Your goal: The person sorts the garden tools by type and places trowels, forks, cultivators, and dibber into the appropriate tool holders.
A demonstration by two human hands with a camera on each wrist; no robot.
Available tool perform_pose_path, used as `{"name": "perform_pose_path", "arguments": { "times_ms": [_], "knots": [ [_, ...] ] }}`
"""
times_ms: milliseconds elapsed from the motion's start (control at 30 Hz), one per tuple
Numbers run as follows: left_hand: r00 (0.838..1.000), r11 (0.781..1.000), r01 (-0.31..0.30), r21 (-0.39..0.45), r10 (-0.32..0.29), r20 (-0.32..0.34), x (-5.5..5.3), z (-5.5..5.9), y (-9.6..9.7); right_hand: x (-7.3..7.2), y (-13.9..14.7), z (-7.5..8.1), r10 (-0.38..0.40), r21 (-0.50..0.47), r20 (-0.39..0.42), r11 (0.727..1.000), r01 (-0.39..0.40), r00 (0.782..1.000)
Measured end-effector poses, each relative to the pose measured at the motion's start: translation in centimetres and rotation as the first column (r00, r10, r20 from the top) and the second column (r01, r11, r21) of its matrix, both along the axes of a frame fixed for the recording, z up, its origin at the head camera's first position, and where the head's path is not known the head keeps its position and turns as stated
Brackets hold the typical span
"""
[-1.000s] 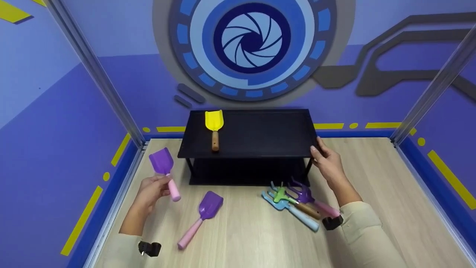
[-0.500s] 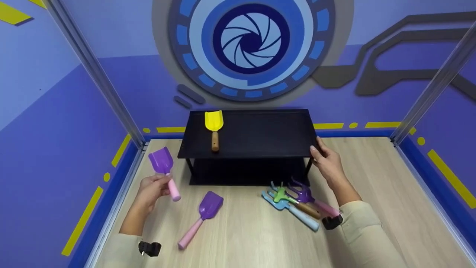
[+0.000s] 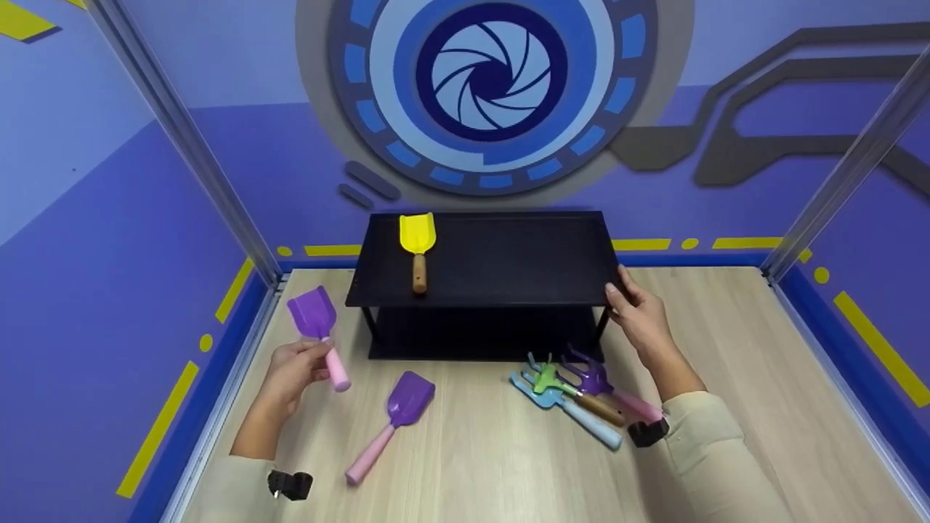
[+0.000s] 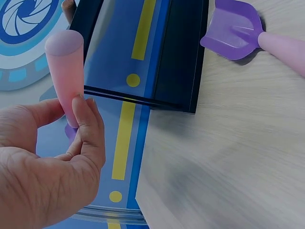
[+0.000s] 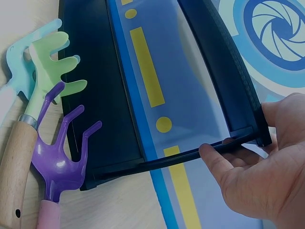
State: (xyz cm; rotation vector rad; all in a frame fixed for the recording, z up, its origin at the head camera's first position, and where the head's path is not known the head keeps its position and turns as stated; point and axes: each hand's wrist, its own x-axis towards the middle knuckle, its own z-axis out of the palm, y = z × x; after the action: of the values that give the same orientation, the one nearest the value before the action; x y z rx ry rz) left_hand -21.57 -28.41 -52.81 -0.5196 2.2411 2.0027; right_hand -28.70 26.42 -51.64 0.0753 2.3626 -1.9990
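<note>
My left hand (image 3: 290,374) pinches the pink handle of a toy shovel with a purple scoop (image 3: 312,314), held up left of a black two-tier shelf (image 3: 508,258). In the left wrist view that handle (image 4: 65,67) points up between thumb and fingers, with the scoop mostly hidden behind them. My right hand (image 3: 643,319) grips the right end of the shelf's upper tier. The right wrist view shows the right hand (image 5: 267,171) at the upper corner, its fingers partly hidden. A yellow shovel (image 3: 418,236) with a wooden handle lies on the top tier, at the left.
A second purple shovel (image 3: 410,399) lies on the wooden table (image 3: 479,465) in front of the shelf. At right, a light blue hand rake (image 3: 588,425), a green rake (image 3: 548,379) and a purple rake (image 3: 594,378) overlap near the shelf's front. Patterned blue walls (image 3: 218,181) enclose the table.
</note>
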Motion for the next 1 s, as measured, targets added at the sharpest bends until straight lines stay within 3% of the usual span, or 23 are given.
{"name": "perform_pose_path", "arguments": {
  "times_ms": [1000],
  "knots": [
    [1.0,0.999,0.008,-0.037,-0.008,0.006,0.1,1.3,0.2,0.0,0.0,0.0,-0.01,-0.009,-0.004,1.0,0.01,1.0]
  ]
}}
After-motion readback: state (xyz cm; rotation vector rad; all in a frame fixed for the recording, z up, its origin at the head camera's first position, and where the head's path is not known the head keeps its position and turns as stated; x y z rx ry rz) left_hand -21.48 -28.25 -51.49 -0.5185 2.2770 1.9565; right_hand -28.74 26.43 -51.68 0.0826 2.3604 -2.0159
